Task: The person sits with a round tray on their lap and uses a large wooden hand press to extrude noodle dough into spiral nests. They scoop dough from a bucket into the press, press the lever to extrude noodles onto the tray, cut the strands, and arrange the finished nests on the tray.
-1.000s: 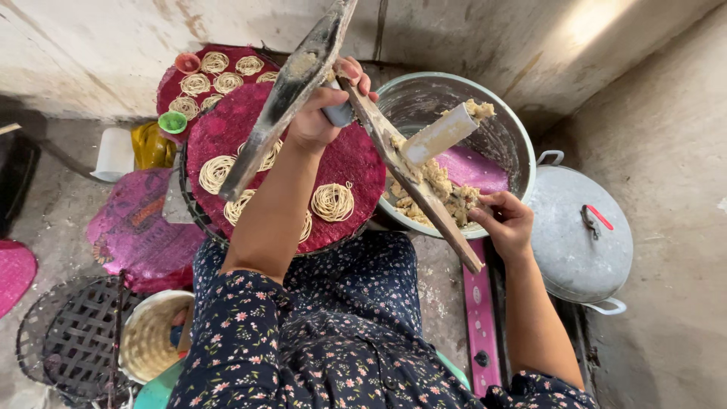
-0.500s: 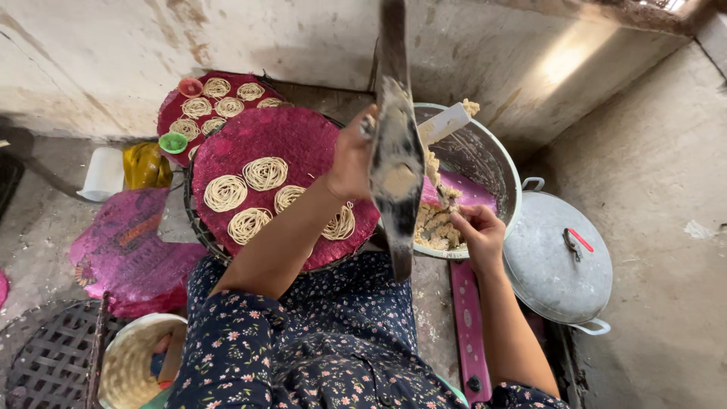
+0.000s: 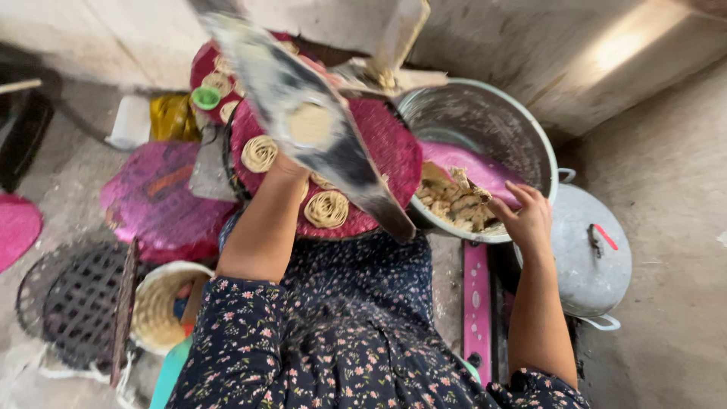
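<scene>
Since half a second ago, the long wooden press [image 3: 318, 129] has swung from standing nearly upright to slanting across the middle of the view, its pale round disc of dough facing the camera, and the right hand has slid onto the bowl's near rim.

Far left, a black metal grate [image 3: 72, 303] lies on the concrete floor beside a round woven basket [image 3: 155, 307]. Above them sits a crumpled pink plastic sheet [image 3: 155, 201], with a yellow bottle [image 3: 170, 113] capped in green behind it. The left hand [image 3: 291, 163] is hidden behind the blurred press, so I cannot tell its grip; its forearm rises straight to the tool. Under the press, a round magenta woven tray [image 3: 379, 155] carries coiled spirals of pale dough [image 3: 326, 208]. Right of it, a wide steel bowl [image 3: 492, 129] holds lumpy beige dough on pink plastic. The right hand [image 3: 526, 220] rests on that rim, fingers spread and loose, pinching nothing. Far right, a dull aluminium lid [image 3: 594, 257] with a red-tipped handle lies flat.
</scene>
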Demonstrator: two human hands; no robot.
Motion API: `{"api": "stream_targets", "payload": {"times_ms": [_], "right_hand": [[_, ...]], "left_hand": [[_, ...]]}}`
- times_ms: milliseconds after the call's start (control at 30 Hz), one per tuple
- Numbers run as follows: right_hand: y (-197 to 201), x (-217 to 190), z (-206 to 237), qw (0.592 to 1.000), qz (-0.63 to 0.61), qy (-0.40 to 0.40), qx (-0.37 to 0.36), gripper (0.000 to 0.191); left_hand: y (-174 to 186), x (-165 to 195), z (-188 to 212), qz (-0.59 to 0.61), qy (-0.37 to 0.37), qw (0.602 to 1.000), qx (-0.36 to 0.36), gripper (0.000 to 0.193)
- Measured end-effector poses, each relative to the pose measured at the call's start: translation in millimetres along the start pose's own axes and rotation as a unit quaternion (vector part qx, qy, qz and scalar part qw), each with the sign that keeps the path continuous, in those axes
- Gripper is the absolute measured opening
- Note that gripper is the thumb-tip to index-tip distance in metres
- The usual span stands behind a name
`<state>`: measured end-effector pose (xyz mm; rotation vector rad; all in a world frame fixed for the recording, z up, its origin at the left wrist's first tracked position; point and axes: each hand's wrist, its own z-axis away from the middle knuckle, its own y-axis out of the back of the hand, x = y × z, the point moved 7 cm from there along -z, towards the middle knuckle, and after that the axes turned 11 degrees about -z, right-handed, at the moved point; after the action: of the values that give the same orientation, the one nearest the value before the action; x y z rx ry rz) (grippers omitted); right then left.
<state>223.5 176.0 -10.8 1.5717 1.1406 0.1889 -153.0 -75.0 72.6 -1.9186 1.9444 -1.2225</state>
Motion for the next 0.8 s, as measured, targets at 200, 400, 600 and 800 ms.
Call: {"api": "stream_targets", "payload": {"times_ms": [200, 400, 600, 800], "right_hand": [[-140.2, -5.1, -17.2, 0.835, -0.473, -0.243, -0.142, 0.044], [-206.0, -26.4, -35.3, 0.758, -0.538, -0.321, -0.182, 0.022], [-199.2, -43.7, 10.8, 0.704, -0.576, -0.382, -0.162, 0.02], [-219.7, -106.5, 101.7, 0.581, -0.675, -0.434, -0.137, 0.019]], "left_hand": [[99.7, 186.2, 108.7, -0.111, -0.197, 0.941, 0.252, 0.034], [143.4, 274.6, 188.5, -0.115, -0.233, 0.887, 0.382, 0.035], [146.5, 294.8, 205.8, -0.148, -0.228, 0.889, 0.37, 0.034], [138.2, 261.3, 189.8, -0.11, -0.179, 0.919, 0.333, 0.034]]}}
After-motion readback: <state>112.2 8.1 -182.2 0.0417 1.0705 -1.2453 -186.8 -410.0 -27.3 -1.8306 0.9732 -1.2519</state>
